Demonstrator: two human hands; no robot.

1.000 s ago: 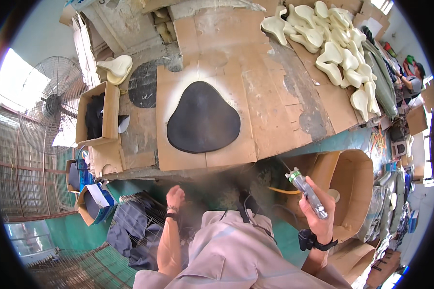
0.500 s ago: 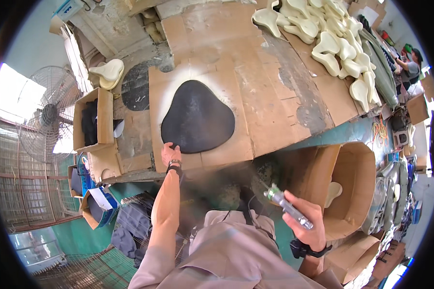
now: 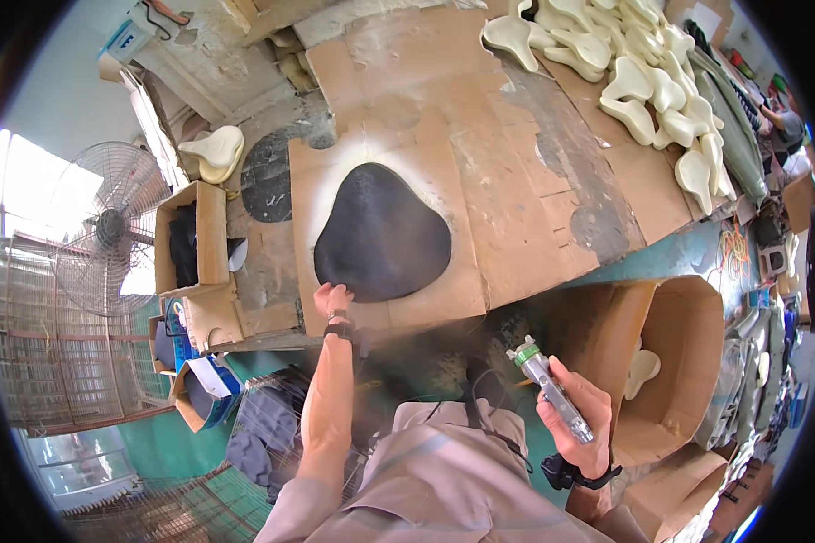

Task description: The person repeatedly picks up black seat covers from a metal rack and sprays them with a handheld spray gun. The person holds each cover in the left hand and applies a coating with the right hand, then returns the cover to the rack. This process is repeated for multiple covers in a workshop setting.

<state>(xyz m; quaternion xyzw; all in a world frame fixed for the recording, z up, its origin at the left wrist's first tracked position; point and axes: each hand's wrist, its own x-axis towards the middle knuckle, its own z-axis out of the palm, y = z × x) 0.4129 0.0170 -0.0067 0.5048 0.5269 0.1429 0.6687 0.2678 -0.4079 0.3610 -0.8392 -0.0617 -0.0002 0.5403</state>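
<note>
A black saddle cover (image 3: 385, 235), a flat rounded triangle, lies on a cardboard sheet (image 3: 471, 299) with a pale spray haze around its upper edges. At its lower left edge is my left hand (image 3: 334, 299), fingers drawn together on the rim; the fingertips are partly hidden. My right hand (image 3: 577, 416) is wrapped around a metal spray gun (image 3: 552, 389) with a green ring near its nozzle. The gun is in front of the table, to the right of my lap, apart from the cover, its nozzle towards the upper left.
Cream saddle-shaped foam pads (image 3: 629, 81) are piled at the far right, with a couple more pads (image 3: 217, 149) at the left. An open carton (image 3: 213, 235) of dark pieces stands beside a fan (image 3: 109, 226). A large carton (image 3: 688, 362) sits right of my hand. A person (image 3: 783, 122) is far right.
My left hand's fingers have drawn closer together at the cover's lower left edge. The spray gun in my right hand has tipped more upright. The whole view has shifted slightly.
</note>
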